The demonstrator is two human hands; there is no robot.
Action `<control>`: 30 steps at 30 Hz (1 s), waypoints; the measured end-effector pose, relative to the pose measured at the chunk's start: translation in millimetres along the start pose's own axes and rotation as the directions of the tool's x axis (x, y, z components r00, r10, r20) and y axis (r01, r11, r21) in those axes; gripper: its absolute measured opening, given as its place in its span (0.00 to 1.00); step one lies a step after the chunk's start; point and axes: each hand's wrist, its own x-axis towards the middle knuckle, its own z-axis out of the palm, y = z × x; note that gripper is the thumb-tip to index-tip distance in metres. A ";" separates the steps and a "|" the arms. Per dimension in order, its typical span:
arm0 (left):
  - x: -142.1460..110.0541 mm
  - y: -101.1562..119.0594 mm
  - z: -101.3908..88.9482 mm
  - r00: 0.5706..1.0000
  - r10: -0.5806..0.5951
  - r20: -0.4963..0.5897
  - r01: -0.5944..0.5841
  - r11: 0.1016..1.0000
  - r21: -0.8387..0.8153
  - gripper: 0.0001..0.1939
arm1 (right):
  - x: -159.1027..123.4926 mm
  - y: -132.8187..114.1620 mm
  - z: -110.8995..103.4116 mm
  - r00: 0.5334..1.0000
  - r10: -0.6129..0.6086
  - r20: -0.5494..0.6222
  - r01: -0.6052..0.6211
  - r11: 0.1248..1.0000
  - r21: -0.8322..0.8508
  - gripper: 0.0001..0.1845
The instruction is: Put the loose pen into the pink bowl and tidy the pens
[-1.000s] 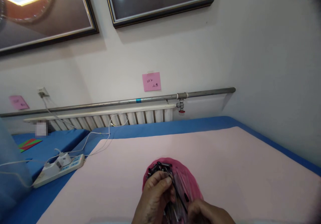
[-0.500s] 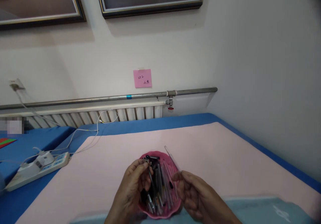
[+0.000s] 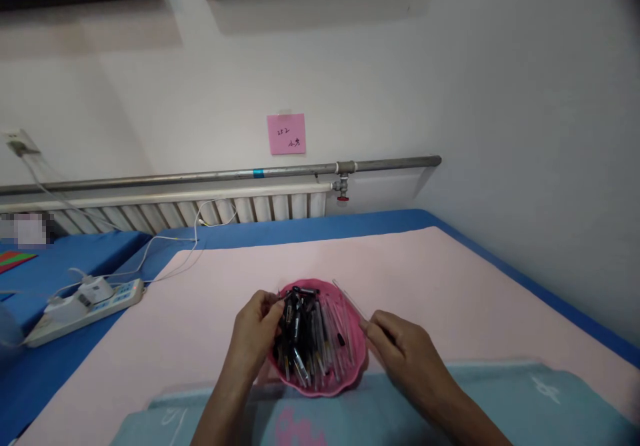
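A pink scalloped bowl (image 3: 356, 373) holds many pen parts: clear plastic tubes (image 3: 333, 339) on its right side and black caps and clips (image 3: 296, 319) on its left. At the bowl's left rim is my left hand (image 3: 256, 329), thumb and fingertips pinched together; a small dark bit shows at the fingertips, but what they grip is unclear. My right hand (image 3: 407, 349), to the right of the bowl, is closed on the lower end of a thin clear pen barrel (image 3: 349, 297), which points up and left over the rim.
A pink sheet (image 3: 480, 286) covers the blue table (image 3: 385, 219), with a light-blue cloth (image 3: 500, 393) along the near edge. At left lies a power strip (image 3: 117, 297) with plugs and white cables. Behind are a radiator (image 3: 280, 206), a pipe (image 3: 210, 178) and the wall.
My left hand has moved from over the bowl to its left rim, uncovering the black parts. My right hand keeps the clear barrel and sits slightly further right. The view has tipped downward.
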 end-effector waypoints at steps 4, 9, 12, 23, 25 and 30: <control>-3.1 -3.6 8.7 0.999 0.012 0.052 -0.015 0.998 0.065 0.05 | 0.7 2.9 3.1 0.997 -0.062 0.041 0.070 0.975 -0.213 0.18; -6.5 -4.6 20.7 0.997 0.029 0.069 -0.035 0.995 0.094 0.05 | 2.9 5.9 5.9 0.991 -0.069 0.116 0.105 0.934 -0.340 0.17; -5.3 -4.5 28.1 0.997 0.003 0.077 -0.009 0.997 0.074 0.06 | -0.5 2.5 12.3 0.986 -0.076 0.145 0.125 0.922 -0.367 0.16; -0.2 -0.4 5.0 0.997 0.077 -0.015 -0.076 0.994 0.079 0.13 | 1.0 12.3 14.0 0.981 -0.196 0.010 0.192 0.948 -0.253 0.12; 4.0 -2.4 -5.5 0.990 0.100 -0.102 -0.087 0.988 0.130 0.13 | 4.0 17.5 14.7 0.974 -0.225 0.009 0.221 0.947 -0.233 0.09; 17.7 -12.9 -15.8 0.986 0.091 -0.139 -0.045 0.952 0.303 0.16 | 6.6 30.2 24.6 0.965 -0.263 0.000 0.260 0.952 -0.161 0.15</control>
